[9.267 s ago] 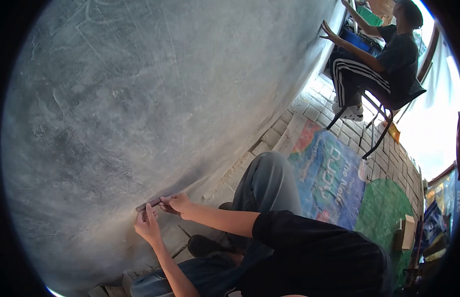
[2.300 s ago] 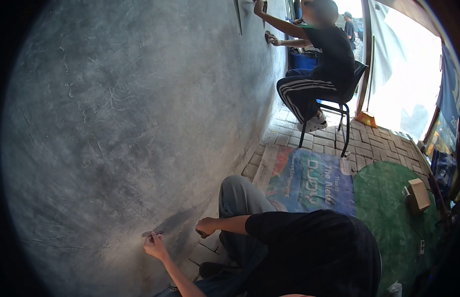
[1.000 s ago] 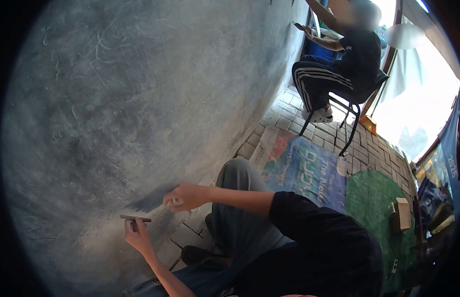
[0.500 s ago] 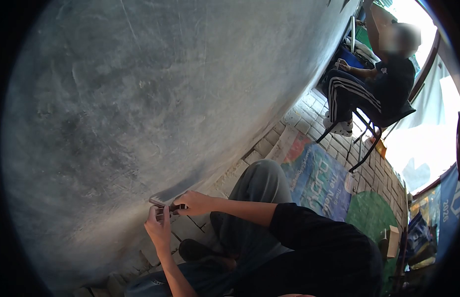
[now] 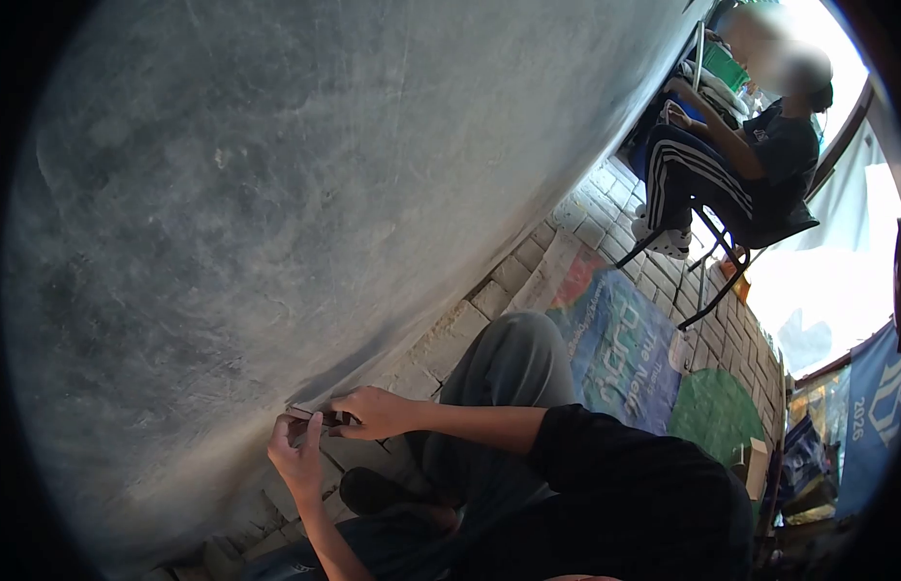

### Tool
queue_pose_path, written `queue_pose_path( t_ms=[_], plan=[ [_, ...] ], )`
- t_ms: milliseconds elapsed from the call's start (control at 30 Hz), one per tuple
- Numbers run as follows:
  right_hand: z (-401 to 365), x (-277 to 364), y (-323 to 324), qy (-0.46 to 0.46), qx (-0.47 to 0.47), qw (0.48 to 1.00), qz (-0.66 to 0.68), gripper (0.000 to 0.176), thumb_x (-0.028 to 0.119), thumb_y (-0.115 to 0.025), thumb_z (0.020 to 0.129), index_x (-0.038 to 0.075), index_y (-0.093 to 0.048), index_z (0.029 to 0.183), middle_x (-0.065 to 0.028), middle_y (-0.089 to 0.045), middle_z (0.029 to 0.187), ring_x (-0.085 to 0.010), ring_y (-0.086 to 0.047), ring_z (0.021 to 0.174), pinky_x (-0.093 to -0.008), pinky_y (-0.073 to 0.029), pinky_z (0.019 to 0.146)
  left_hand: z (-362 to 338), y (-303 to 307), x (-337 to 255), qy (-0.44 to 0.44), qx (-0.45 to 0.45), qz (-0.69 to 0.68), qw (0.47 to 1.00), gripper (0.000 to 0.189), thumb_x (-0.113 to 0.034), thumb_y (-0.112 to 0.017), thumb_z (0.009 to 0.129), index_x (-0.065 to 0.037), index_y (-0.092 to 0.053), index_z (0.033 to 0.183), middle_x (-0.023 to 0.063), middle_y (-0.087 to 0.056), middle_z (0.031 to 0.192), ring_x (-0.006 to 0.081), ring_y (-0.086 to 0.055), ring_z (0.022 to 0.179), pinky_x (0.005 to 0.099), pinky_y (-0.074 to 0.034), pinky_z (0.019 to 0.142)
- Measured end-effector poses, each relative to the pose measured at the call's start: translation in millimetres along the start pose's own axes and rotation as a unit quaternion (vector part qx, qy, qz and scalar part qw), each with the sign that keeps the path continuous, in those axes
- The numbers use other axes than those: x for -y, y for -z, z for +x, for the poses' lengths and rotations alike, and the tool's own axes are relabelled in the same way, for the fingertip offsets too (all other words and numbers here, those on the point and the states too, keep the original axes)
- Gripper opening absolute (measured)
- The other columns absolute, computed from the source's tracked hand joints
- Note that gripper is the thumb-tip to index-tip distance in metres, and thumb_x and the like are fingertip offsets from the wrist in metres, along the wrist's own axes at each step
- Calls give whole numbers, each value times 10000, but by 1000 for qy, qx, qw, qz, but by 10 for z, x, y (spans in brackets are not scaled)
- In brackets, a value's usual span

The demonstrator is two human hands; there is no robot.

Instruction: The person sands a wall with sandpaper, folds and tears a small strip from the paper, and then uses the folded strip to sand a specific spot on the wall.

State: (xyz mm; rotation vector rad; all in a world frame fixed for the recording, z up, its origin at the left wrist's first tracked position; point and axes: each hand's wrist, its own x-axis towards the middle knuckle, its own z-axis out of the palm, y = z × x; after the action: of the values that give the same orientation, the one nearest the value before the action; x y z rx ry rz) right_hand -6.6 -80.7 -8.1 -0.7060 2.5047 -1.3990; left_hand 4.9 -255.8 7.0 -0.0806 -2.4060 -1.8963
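Near the foot of the wall, both my hands meet around a small flat thing [image 5: 300, 413], thin and brownish with a paler edge. Its kind does not show, as fingers cover much of it. My left hand [image 5: 297, 463] grips it from below, thumb raised against its side. From the right, my right hand [image 5: 371, 413] closes on its other end, fingertips bent in; something dark lies under these fingers. My bent knee [image 5: 513, 358] in grey-blue jeans rises beside the right forearm.
A grey plastered wall [image 5: 237, 213] fills the left. On the brick paving [image 5: 513, 276] lies a printed banner [image 5: 615, 349] beside a green round patch [image 5: 717, 416]. Another person [image 5: 785, 145] sits on a black chair [image 5: 736, 252]. An open cardboard box [image 5: 756, 470] stands at lower right.
Both hands, still on the flat thing, have shifted slightly left and down in the picture. The seated person's raised arm has come down, and another blurred head shows behind.
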Motion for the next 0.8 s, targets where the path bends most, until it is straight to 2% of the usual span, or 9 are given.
queue_pose_path(
  t_ms=[100, 200, 267, 333, 433, 500, 633, 700, 800],
  plan=[
    [6, 14, 5, 17, -32, 999, -27, 244, 172, -657, 766, -11, -595, 915, -173, -632, 764, -343, -626, 743, -398, -480, 650, -11, -13, 40, 2, -3, 1, 1000, 148, -68, -671, 794, 42, -574, 810, 71, -623, 733, 127, -619, 716, 260, -477, 688],
    [10, 17, 29, 20, -39, 999, 6, 219, 129, -655, 755, -24, -588, 897, -183, -628, 789, -338, -628, 773, -400, -482, 665, -21, -19, -16, 0, 7, 20, 1000, 143, -64, -669, 795, 41, -573, 809, 68, -617, 730, 124, -609, 706, 256, -474, 684],
    [13, -10, 21, 59, -59, 996, 23, 188, 81, -644, 752, -30, -588, 894, -184, -638, 779, -340, -636, 766, -387, -491, 662, -21, -24, -4, -4, 12, 48, 999, 143, -65, -669, 795, 41, -575, 810, 68, -616, 729, 123, -605, 701, 256, -473, 683],
    [9, 5, 24, 45, -61, 996, 55, 179, 69, -640, 752, -31, -589, 892, -182, -644, 775, -334, -643, 762, -379, -495, 659, -32, -39, 15, -7, 18, 79, 997, 143, -66, -669, 795, 41, -576, 811, 67, -616, 729, 122, -601, 696, 255, -473, 681],
    [1, 27, 30, 25, -63, 994, 88, 169, 63, -638, 755, -32, -592, 886, -176, -655, 766, -314, -657, 745, -361, -503, 651, -34, -59, -5, 2, 18, 61, 998, 153, -80, -670, 802, 40, -580, 829, 62, -616, 727, 106, -592, 695, 246, -472, 648],
    [3, 37, 36, 17, -65, 994, 89, 167, 69, -641, 758, -31, -593, 883, -172, -660, 762, -299, -664, 732, -352, -507, 647, -33, -50, -69, 70, 23, 17, 997, 161, -92, -670, 810, 38, -584, 850, 57, -619, 734, 88, -592, 704, 232, -468, 606],
    [5, 46, 46, 8, -61, 993, 104, 162, 79, -648, 758, -30, -594, 864, -160, -660, 744, -255, -666, 694, -328, -509, 637, -15, -41, 23, 47, 40, 19, 998, 164, -88, -670, 812, 38, -587, 878, 47, -624, 760, 85, -593, 712, 220, -469, 588],
    [3, 51, 53, 3, -58, 992, 109, 163, 90, -652, 762, -31, -594, 854, -154, -660, 736, -240, -666, 682, -320, -509, 631, -14, -52, 42, 36, 50, -24, 998, 167, -71, -671, 807, 40, -587, 899, 42, -627, 786, 90, -594, 722, 226, -478, 598],
    [17, 32, 51, -10, -37, 983, 182, 182, 126, -666, 782, -34, -600, 839, -118, -660, 715, -181, -658, 673, -295, -504, 620, 2, -8, 36, 67, 52, -54, 995, 169, -58, -668, 807, 42, -584, 915, 42, -625, 799, 90, -588, 732, 234, -483, 622]
  ],
)
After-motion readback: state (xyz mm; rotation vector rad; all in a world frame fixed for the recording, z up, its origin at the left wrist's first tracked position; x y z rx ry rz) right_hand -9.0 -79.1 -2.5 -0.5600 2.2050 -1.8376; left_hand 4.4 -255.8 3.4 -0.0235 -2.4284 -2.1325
